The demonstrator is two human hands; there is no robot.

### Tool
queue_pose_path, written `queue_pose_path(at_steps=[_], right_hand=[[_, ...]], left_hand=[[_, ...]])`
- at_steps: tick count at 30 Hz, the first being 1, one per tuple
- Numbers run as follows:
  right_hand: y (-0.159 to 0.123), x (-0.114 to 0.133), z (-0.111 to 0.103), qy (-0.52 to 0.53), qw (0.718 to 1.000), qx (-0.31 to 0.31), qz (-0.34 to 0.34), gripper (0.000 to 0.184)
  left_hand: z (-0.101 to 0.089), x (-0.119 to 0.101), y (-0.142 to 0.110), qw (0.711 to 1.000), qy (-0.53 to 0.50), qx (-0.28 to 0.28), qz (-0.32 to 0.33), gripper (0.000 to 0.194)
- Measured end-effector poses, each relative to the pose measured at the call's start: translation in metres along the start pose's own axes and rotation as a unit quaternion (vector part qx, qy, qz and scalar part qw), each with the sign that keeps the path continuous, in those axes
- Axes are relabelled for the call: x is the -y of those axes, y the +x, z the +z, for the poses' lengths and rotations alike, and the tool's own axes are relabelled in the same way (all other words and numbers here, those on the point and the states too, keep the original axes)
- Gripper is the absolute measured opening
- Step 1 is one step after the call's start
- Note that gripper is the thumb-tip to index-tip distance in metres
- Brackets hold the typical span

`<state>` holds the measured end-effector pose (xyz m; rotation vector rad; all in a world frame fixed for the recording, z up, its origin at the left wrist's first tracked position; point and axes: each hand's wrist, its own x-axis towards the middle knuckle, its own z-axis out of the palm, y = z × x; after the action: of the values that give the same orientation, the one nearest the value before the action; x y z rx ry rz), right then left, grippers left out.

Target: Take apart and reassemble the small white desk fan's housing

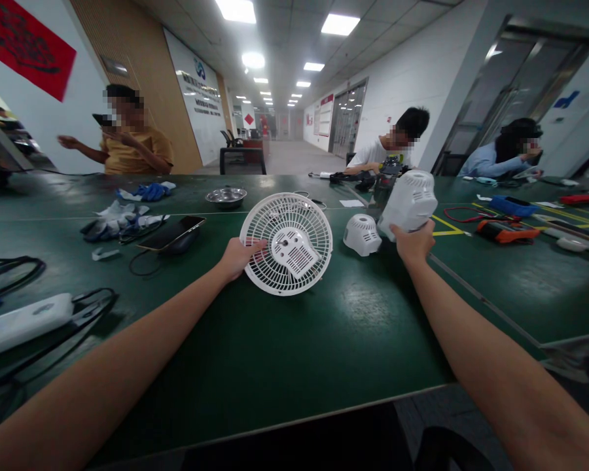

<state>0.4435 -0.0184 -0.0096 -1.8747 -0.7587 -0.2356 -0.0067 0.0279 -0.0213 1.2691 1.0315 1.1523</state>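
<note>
My left hand [239, 257] grips the left rim of a white round fan grille [294, 252], its thumb lying over the bars. The grille is tilted up above the green table, its slotted centre plate towards me. On the right, my right hand [415, 241] is closed round the lower end of a white plastic fan motor housing [411, 199], raised above the tabletop. A second, smaller white vented cover [362, 234] stands on the table between the grille and that housing.
A metal bowl [226, 197] stands behind the grille. To the left lie a smartphone [174, 233], crumpled gloves [118, 219] and a white power strip [24, 324] with cables. An orange multimeter [505, 231] lies at right. Several people sit across the table [275, 353].
</note>
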Motion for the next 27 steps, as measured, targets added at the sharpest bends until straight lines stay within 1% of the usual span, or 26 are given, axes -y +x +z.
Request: queue_pose_path(at_steps=[3, 5, 8, 11, 15, 17, 19, 23, 27], right_hand=[[-0.004, 0.017, -0.006, 0.033, 0.996, -0.046, -0.062, 0.078], [-0.008, 0.031, -0.010, 0.053, 0.993, -0.056, -0.092, 0.077], [-0.019, 0.049, -0.013, 0.070, 0.991, -0.038, -0.112, 0.076], [-0.032, 0.059, -0.010, 0.070, 0.990, -0.006, -0.125, 0.075], [-0.046, 0.059, 0.001, 0.049, 0.991, 0.048, -0.114, 0.075], [-0.051, 0.057, 0.005, 0.036, 0.990, 0.086, -0.102, 0.074], [-0.054, 0.054, 0.009, 0.026, 0.989, 0.109, -0.091, 0.075], [-0.052, 0.050, 0.011, 0.027, 0.990, 0.109, -0.087, 0.076], [-0.037, 0.043, 0.008, 0.031, 0.993, 0.078, -0.086, 0.081]], left_hand=[[0.000, 0.001, 0.002, 1.000, -0.009, -0.010, -0.001, 0.020], [0.000, 0.002, 0.003, 1.000, -0.012, -0.006, -0.003, 0.020], [-0.002, 0.002, 0.003, 1.000, -0.005, 0.010, -0.004, 0.022], [-0.003, 0.002, 0.002, 1.000, 0.004, 0.013, 0.003, 0.022], [-0.002, 0.001, 0.002, 1.000, 0.000, 0.007, 0.005, 0.021], [-0.002, 0.001, 0.001, 1.000, -0.001, 0.008, 0.002, 0.021], [-0.001, -0.001, 0.000, 1.000, 0.000, 0.007, -0.002, 0.021], [0.000, -0.003, -0.002, 1.000, 0.001, 0.004, -0.003, 0.021], [-0.001, -0.002, -0.002, 1.000, 0.006, 0.012, 0.000, 0.024]])
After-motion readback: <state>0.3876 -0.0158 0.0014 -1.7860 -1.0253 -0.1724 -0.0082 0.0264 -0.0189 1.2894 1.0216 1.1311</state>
